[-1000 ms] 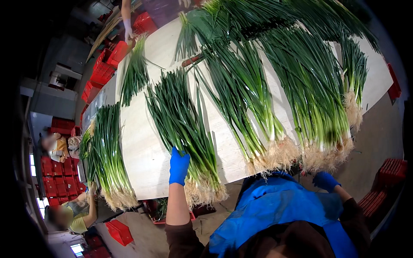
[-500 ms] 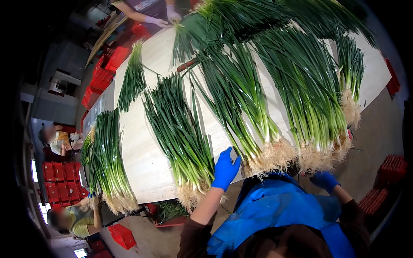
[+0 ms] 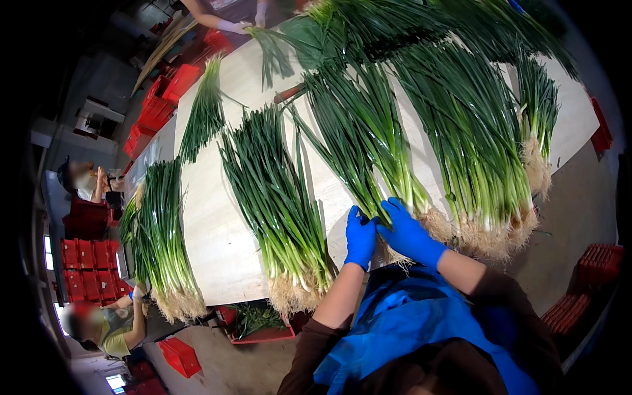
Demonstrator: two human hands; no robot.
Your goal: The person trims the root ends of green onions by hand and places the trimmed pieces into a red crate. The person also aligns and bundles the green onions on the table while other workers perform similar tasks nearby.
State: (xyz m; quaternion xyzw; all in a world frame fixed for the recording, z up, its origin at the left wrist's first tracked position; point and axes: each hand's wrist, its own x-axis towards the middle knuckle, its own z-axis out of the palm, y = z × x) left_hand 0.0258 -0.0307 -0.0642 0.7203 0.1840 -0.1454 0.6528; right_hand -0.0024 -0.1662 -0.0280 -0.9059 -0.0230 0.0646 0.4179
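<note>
Both my hands wear blue gloves and meet at the lower stems of the middle bunch of green onions (image 3: 359, 131). My left hand (image 3: 361, 239) closes on stalks at that bunch's left edge, thumb toward the right hand. Beside it, my right hand (image 3: 413, 236) reaches across the stems from the right, fingers bent over them. The gloves cover part of the white stem ends and roots. Another bunch of green onions (image 3: 276, 204) lies left of my left hand, and a wide one (image 3: 471, 151) lies to the right, roots toward me.
A pale board table (image 3: 217, 243) carries the bunches, with a red-handled tool (image 3: 288, 93) on it. Across it, a person's gloved hands (image 3: 240, 26) hold green onions. Two people are at left. Red crates (image 3: 92, 266) stand there; a red crate with leaves (image 3: 263, 334) sits below the edge.
My right hand has come up from beside the apron onto the middle bunch. My left hand has shifted slightly right onto its stems. The person across has moved their handful leftward.
</note>
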